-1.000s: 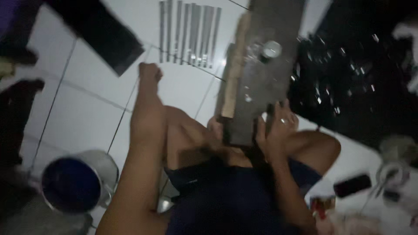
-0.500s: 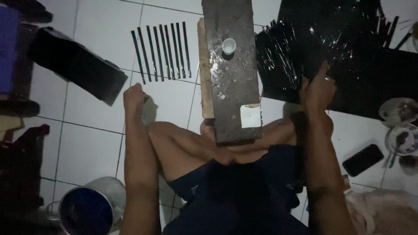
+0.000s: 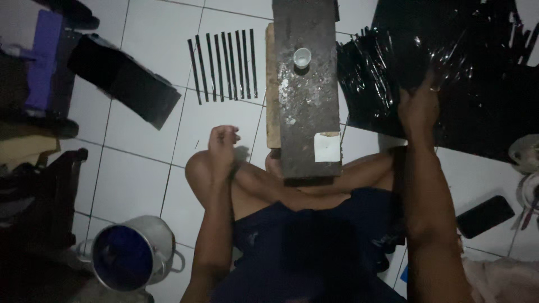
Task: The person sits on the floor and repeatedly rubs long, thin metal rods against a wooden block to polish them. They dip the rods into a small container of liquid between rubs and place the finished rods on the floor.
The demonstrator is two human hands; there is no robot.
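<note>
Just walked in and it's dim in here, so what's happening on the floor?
A person sits cross-legged on the white tiles with a dark board resting on their legs. A small cup stands on the board, and a pale square patch lies at its near end. The right hand reaches into a heap of shiny black strips. The left hand, loosely closed, rests at the knee. A row of black sticks lies on the tiles left of the board, and a metal pot sits lower left.
</note>
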